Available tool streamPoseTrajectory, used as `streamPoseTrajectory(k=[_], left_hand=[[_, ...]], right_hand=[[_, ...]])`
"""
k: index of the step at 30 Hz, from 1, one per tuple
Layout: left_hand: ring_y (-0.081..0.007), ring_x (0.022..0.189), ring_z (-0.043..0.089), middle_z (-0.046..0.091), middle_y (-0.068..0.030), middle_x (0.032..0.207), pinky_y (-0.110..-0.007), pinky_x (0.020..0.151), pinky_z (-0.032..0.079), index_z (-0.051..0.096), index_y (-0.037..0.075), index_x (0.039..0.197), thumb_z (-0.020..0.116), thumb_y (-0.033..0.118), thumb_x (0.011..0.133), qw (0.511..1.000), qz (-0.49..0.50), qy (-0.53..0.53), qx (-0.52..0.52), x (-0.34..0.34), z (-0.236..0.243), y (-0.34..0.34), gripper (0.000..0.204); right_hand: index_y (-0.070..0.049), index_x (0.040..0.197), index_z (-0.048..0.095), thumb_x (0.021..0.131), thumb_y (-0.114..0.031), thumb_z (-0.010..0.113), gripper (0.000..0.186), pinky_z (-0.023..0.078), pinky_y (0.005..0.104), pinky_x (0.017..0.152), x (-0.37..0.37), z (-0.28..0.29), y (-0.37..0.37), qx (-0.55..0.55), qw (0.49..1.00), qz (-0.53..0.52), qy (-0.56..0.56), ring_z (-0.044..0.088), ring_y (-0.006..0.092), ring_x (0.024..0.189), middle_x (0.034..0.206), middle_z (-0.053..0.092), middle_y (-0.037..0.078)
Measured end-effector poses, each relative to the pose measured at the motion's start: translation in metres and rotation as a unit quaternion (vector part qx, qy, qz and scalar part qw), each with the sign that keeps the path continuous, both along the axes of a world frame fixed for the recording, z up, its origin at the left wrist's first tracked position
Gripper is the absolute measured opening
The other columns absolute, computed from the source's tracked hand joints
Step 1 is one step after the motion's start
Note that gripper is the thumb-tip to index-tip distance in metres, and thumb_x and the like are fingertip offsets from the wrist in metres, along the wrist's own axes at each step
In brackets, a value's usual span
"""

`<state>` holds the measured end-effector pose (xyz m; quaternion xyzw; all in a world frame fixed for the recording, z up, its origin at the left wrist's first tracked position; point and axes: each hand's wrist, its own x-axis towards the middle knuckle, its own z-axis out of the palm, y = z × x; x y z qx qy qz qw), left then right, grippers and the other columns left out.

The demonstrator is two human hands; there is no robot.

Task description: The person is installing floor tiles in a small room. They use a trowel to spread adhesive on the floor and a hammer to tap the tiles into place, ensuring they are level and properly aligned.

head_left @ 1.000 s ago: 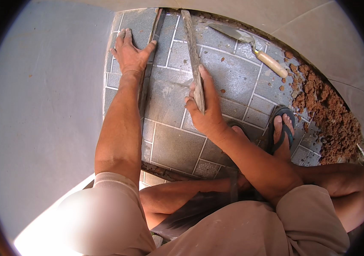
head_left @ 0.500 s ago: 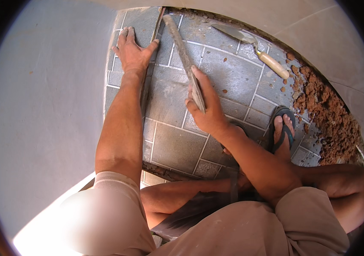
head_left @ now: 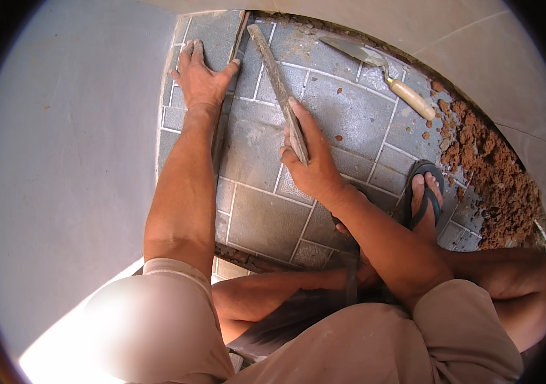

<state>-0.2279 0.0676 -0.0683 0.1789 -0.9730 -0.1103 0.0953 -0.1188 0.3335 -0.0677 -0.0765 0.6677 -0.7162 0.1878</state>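
My left hand point(head_left: 203, 82) lies flat with fingers spread on a grey patterned tile point(head_left: 212, 33) along the wall. Its thumb reaches to the tile's right edge, which stands a little apart from the neighbouring tiles along a dark gap. In my right hand point(head_left: 311, 157) is a rough, mortar-crusted wooden stick point(head_left: 274, 77), gripped near its lower end and slanting up to the left over the tiled floor point(head_left: 343, 115). At the far right lies a trowel point(head_left: 382, 70) with a wooden handle, touched by neither hand.
A smooth grey wall point(head_left: 61, 147) rises on the left. Reddish-brown soil point(head_left: 494, 173) is heaped along the right edge, with crumbs scattered on the tiles. My foot in a dark flip-flop point(head_left: 425, 192) rests near the soil. Beige flooring point(head_left: 471, 57) borders the far side.
Almost nothing differs. The view has shifted very slightly; both hands and the stick keep their places.
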Motion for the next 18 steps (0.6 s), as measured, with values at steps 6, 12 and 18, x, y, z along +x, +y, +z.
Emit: streamPoseTrajectory(k=[6,12,18], left_hand=[[-0.034,0.16,0.033,0.042,-0.0199,0.168,-0.059,0.135,0.007,0.049,0.0,0.16,0.085,0.056,0.075,1.0,0.0,0.008,0.0,0.0,0.0,0.001,0.108],[-0.0345,0.16,0.033,0.042,-0.0197,0.168,-0.059,0.135,0.007,0.049,0.001,0.159,0.085,0.057,0.074,1.0,0.0,0.009,0.01,0.001,0.001,0.0,0.108],[-0.0338,0.163,0.027,0.032,-0.0178,0.174,-0.06,0.135,0.007,0.039,0.004,0.166,0.088,0.06,0.068,0.997,-0.044,-0.057,0.019,0.004,0.009,-0.015,0.123]], right_hand=[[0.0,0.166,0.028,0.091,0.007,0.062,0.083,0.039,0.0472,0.123,0.0,0.001,-0.003,0.009,1.0,-0.003,0.015,0.047,0.0462,0.149,0.158,0.046,0.031],[0.004,0.165,0.028,0.091,0.006,0.065,0.083,0.039,0.0474,0.122,-0.001,0.01,-0.001,0.023,0.998,0.004,0.053,0.048,0.0484,0.146,0.155,0.047,0.033],[0.004,0.165,0.029,0.092,0.006,0.065,0.082,0.04,0.0478,0.121,0.008,0.008,0.009,0.041,0.998,0.0,0.041,0.048,0.0488,0.146,0.154,0.047,0.032]])
